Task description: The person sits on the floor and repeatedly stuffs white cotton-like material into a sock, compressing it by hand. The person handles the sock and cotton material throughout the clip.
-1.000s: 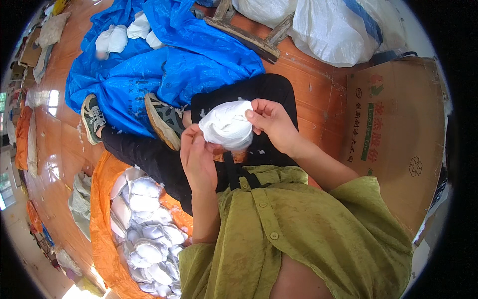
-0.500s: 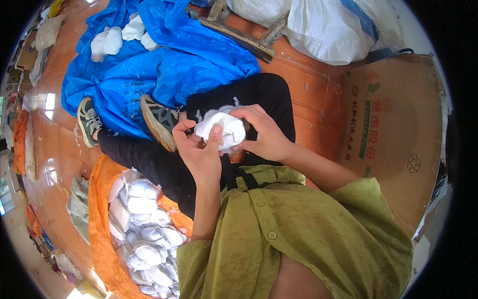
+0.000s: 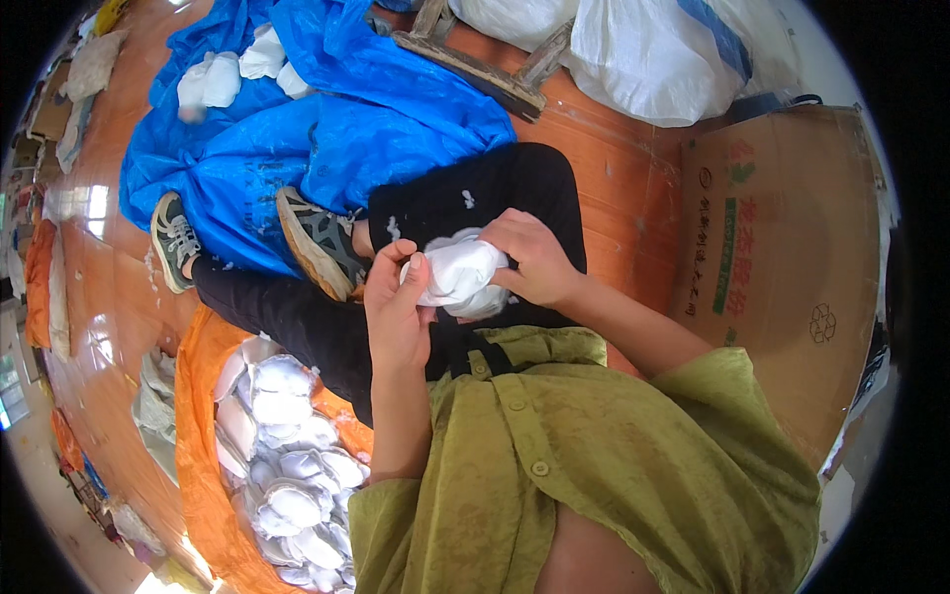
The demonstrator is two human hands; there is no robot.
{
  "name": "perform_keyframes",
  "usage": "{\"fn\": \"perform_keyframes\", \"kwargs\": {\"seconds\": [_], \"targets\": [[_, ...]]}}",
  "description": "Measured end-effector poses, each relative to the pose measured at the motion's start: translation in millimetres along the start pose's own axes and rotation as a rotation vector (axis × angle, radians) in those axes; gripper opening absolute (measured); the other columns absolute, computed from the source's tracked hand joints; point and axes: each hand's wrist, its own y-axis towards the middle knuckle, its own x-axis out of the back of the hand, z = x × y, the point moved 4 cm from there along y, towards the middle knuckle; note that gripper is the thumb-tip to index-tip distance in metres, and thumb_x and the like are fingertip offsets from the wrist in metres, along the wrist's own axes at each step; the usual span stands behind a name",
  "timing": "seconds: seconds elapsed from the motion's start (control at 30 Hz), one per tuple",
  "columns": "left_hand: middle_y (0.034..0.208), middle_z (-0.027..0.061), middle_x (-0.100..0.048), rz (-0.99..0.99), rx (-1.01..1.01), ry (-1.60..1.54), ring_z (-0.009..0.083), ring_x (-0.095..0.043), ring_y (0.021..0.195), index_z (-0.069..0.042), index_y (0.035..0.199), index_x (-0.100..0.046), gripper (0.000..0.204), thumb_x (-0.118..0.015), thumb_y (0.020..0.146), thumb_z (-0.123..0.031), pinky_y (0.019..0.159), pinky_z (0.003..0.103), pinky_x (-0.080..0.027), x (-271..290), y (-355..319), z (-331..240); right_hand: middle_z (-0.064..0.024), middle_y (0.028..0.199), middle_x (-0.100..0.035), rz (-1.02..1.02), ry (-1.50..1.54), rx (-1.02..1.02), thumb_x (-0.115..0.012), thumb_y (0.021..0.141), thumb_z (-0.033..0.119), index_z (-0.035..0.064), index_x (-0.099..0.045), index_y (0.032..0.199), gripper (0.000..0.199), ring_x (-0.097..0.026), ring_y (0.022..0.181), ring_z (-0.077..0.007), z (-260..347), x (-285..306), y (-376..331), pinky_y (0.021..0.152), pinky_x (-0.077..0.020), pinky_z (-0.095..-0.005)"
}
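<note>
Above my lap I hold a soft white fabric piece (image 3: 461,269), rounded and folded, with fluffy whitish layers showing along its edges. On its left side my left hand (image 3: 398,287) pinches it, thumb on top. My right hand (image 3: 534,255) grips its upper right edge with bent fingers, the fingertips partly hidden. Below left, an orange sack (image 3: 203,445) lies open, holding many white, cup-like padded pieces (image 3: 294,505). Several white bundles (image 3: 213,81) rest on a blue plastic sheet (image 3: 237,148) at the upper left.
A large cardboard box (image 3: 762,257) stands to the right. At the top are a wooden stool frame (image 3: 475,74), tipped on the floor, and big white sacks (image 3: 653,64). My crossed legs (image 3: 297,317) fill the middle. Bits of white fluff cling to the trousers.
My hands have shifted slightly right and turned the white piece. Its open fold has become a smoother face, and its pale layers show more below. The right hand grips it higher.
</note>
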Motion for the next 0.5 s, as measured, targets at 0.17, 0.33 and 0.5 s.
{"fn": "perform_keyframes", "kwargs": {"seconds": [0.17, 0.33, 0.5], "targets": [[0.081, -0.0018, -0.055, 0.063, -0.011, 0.109, 0.0016, -0.044, 0.057, -0.007, 0.109, -0.052, 0.019, -0.058, 0.094, -0.018, 0.045, 0.017, -0.03, -9.1, -3.3, -3.8, -0.0034, 0.084, -0.061, 0.069, -0.097, 0.007, -0.074, 0.069, 0.027, 0.0088, -0.064, 0.092, 0.031, -0.055, 0.082, -0.0245, 5.6, 8.5, 1.8, 0.072, -0.0372, -0.0358], [0.088, 0.0039, -0.06, 0.374, 0.175, -0.337, 0.0032, -0.047, 0.058, -0.006, 0.117, -0.049, 0.029, -0.059, 0.092, -0.016, 0.047, 0.015, -0.031, -23.5, -5.2, 2.0, -0.0048, 0.083, -0.061, 0.057, 0.024, -0.057, -0.073, 0.07, 0.026, 0.0089, -0.063, 0.092, 0.03, -0.054, 0.082, -0.0262, -12.7, -18.4, -17.2, 0.073, -0.0378, -0.0376], [0.114, 0.0187, -0.059, 0.291, 0.116, -0.389, 0.0074, -0.052, 0.065, -0.004, 0.142, -0.031, 0.057, -0.056, 0.091, -0.012, 0.053, 0.017, -0.039, -16.9, -8.8, -8.9, -0.0084, 0.084, -0.061, -0.05, 0.283, -0.223, -0.079, 0.07, 0.03, 0.0046, -0.06, 0.107, 0.049, -0.056, 0.095, -0.0281, -8.1, -2.4, -8.4, 0.083, -0.0416, -0.0385]]}}
